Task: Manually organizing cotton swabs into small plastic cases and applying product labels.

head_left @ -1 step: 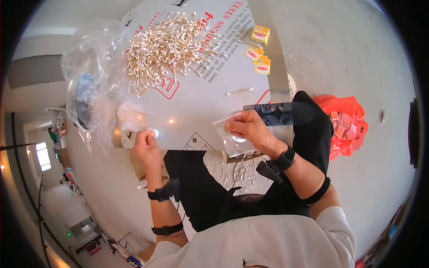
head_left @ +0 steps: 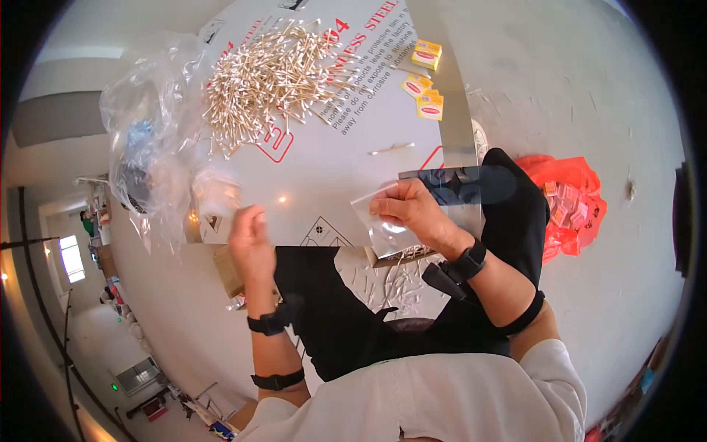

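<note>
My right hand [head_left: 412, 211] pinches a small clear plastic bag [head_left: 384, 237] by its upper part, over the near edge of the table. My left hand [head_left: 251, 239] is raised near the table's front left corner, fingers curled and smeared by motion, so whether it holds anything does not show. Beside it lies a stack of clear plastic bags [head_left: 216, 193]. A large heap of cotton swabs [head_left: 269, 85] covers the far left of the steel-sheet table [head_left: 324, 180]. A few swabs [head_left: 392, 149] lie apart from it, beyond my right hand.
Three small yellow boxes [head_left: 430, 106] sit along the table's right side. A big crumpled clear bag [head_left: 158, 140] hangs at the left edge. An open box of swabs [head_left: 401, 257] is under the front edge. On the floor at right rests a red bag [head_left: 567, 206] with small packages.
My left hand has shifted slightly to the right and toward me, and the round white spot beside its fingers no longer shows. My right hand keeps its hold on the small plastic bag.
</note>
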### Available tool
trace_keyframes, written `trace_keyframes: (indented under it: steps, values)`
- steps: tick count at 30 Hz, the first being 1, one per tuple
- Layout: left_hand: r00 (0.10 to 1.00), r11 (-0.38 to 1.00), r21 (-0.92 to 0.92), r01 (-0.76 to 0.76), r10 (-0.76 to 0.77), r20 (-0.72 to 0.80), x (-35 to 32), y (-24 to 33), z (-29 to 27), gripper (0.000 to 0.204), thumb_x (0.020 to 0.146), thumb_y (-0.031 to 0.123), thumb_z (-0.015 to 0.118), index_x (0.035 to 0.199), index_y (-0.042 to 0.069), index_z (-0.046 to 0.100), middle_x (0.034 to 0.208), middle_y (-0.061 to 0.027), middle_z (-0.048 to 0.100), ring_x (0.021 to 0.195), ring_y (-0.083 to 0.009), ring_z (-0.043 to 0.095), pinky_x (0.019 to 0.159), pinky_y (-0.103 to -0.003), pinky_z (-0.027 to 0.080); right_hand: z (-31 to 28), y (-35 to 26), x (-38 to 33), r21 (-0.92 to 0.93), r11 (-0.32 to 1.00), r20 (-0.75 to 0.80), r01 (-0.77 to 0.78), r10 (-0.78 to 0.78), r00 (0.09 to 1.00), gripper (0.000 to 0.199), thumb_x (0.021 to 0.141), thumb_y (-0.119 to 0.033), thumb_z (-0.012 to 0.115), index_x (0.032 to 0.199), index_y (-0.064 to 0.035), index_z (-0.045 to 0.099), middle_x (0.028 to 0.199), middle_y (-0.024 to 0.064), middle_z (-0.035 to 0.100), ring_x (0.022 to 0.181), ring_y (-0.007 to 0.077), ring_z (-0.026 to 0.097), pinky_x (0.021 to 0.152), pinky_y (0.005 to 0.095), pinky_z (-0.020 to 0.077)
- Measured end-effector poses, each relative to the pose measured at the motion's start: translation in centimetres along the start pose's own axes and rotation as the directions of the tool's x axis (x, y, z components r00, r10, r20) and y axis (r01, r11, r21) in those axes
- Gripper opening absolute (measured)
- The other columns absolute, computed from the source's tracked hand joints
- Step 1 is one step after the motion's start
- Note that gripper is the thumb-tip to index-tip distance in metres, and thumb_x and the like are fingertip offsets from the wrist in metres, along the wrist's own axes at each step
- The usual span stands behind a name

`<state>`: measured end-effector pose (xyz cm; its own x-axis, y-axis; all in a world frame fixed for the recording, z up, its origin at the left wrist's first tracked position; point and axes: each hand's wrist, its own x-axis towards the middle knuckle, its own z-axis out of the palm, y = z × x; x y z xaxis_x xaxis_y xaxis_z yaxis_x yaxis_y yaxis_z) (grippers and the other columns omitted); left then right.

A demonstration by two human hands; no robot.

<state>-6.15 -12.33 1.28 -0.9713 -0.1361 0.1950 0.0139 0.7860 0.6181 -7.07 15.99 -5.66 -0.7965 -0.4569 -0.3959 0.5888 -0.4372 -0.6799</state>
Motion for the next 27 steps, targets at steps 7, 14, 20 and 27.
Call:
trace_keyframes:
  steps: [7, 14, 20, 27]
  values:
    - [0.88, 0.971, -0.082, -0.226, 0.239, 0.41, -1.1, 11.5, 5.8, 0.014, 0.083, 0.003, 0.068, 0.095, -0.002, 0.063, 0.093, -0.0094, 0.061, 0.084, -0.0261, 0.059, 0.076, -0.034, 0.049, -0.6, -0.5, -1.4, -0.109, 0.989, 0.149, 0.1, -0.084, 0.985, 0.011, 0.084, -0.009, 0.069, 0.082, 0.0014, 0.071, 0.069, -0.0036, 0.062, 0.063, 0.0028, 0.052, 0.057, 0.0212, 0.042]
    - [0.934, 0.983, -0.184, -0.018, 0.082, 0.347, -2.9, 11.9, 7.8, 0.014, 0.081, -0.001, 0.069, 0.074, -0.002, 0.057, 0.069, -0.0046, 0.058, 0.061, -0.0155, 0.056, 0.058, -0.028, 0.045, -1.4, -0.3, -2.0, -0.24, 0.94, 0.125, 0.242, -0.217, 0.968, 0.014, 0.077, -0.008, 0.074, 0.084, 0.0014, 0.067, 0.074, 0.0014, 0.065, 0.066, 0.0113, 0.057, 0.062, 0.0282, 0.0471]
    - [0.912, 0.929, -0.306, 0.209, -0.072, 0.405, -3.7, 12.3, 8.4, 0.012, 0.083, 0.001, 0.071, 0.076, -0.001, 0.061, 0.065, 0.0013, 0.058, 0.06, -0.0042, 0.05, 0.055, -0.023, 0.042, -1.1, -1.7, -5.0, -0.746, 0.372, -0.035, 0.552, -0.85, 0.526, 0.021, 0.073, -0.001, 0.074, 0.092, -0.0019, 0.063, 0.09, 0.0106, 0.059, 0.084, 0.0284, 0.058, 0.074, 0.0358, 0.0484]
    - [0.865, 0.887, -0.336, 0.318, -0.125, 0.486, -4.4, 14.3, 10.1, 0.011, 0.084, 0.001, 0.069, 0.077, -0.002, 0.062, 0.066, 0.001, 0.06, 0.061, -0.003, 0.05, 0.055, -0.022, 0.041, -0.1, -1.1, -8.3, -0.88, 0.266, -0.08, 0.394, -0.899, 0.43, 0.018, 0.069, -0.006, 0.072, 0.086, -0.0093, 0.065, 0.089, 0.0061, 0.059, 0.088, 0.028, 0.053, 0.077, 0.0391, 0.0409]
